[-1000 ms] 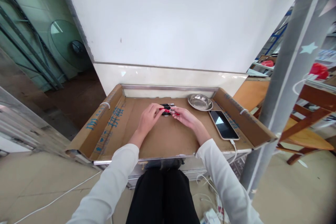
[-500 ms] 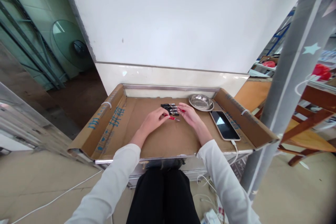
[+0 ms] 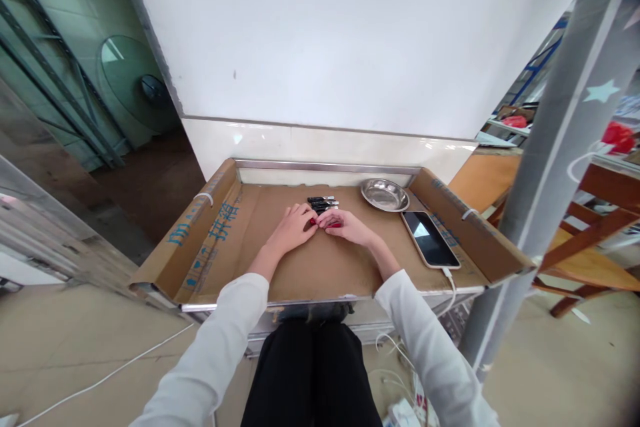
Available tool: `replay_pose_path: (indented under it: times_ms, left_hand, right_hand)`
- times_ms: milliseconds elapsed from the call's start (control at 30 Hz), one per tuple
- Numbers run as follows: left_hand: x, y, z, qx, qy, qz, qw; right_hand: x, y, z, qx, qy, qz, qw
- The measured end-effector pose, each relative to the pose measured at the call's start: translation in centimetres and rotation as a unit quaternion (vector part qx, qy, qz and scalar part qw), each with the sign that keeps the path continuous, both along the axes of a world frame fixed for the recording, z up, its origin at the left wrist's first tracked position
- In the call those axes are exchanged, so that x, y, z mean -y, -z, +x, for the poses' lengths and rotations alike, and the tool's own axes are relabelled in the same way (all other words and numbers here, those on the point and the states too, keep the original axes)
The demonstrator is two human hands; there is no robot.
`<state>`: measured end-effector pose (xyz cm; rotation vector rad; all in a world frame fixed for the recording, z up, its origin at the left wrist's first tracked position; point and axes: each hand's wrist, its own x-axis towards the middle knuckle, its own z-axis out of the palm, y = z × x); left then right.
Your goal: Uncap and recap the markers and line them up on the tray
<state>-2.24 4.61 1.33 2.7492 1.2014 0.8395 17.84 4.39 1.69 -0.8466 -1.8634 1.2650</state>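
My left hand [image 3: 296, 227] is closed, its fingertips pinching a slim red pen [image 3: 313, 221] that is mostly covered by the fingers. Close against it, my right hand [image 3: 349, 227] is closed too, with a small red piece like a pen cap [image 3: 334, 225] showing under its fingers. The fingertips of both hands meet or nearly meet low over the cardboard [image 3: 310, 273]. Just beyond them lie several black pens [image 3: 321, 200] with pale, shiny ends, side by side; the hands cover the nearest ones in part.
A round steel dish [image 3: 385, 195] sits at the back right. In front of it is a phone [image 3: 431, 240] with a white cable [image 3: 453, 287] plugged in. Folded cardboard walls edge both sides, a white panel [image 3: 350, 33] rises behind, and a grey pole [image 3: 545, 160] stands right.
My right hand has come down and left to meet my left hand. The red pen's clear end, visible before between the hands, is now hidden by the fingers.
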Motion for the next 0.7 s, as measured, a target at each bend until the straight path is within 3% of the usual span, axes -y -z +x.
replay_pose_path:
  times_ms: [167,400,700]
  left_hand:
    - [0.1,0.0,0.1,0.008,-0.002,-0.005,1.0]
    - [0.6,-0.4,0.3,0.033,0.04,-0.025,0.998]
    - [0.5,-0.3,0.4,0.032,0.096,-0.036,0.994]
  right_hand:
    - [0.5,-0.7,0.2,0.013,-0.04,-0.011,0.999]
    - [0.8,-1.3,1.5,0.088,0.02,0.021,0.996]
    - [0.5,-0.7,2.1,0.115,0.019,-0.003,0.993]
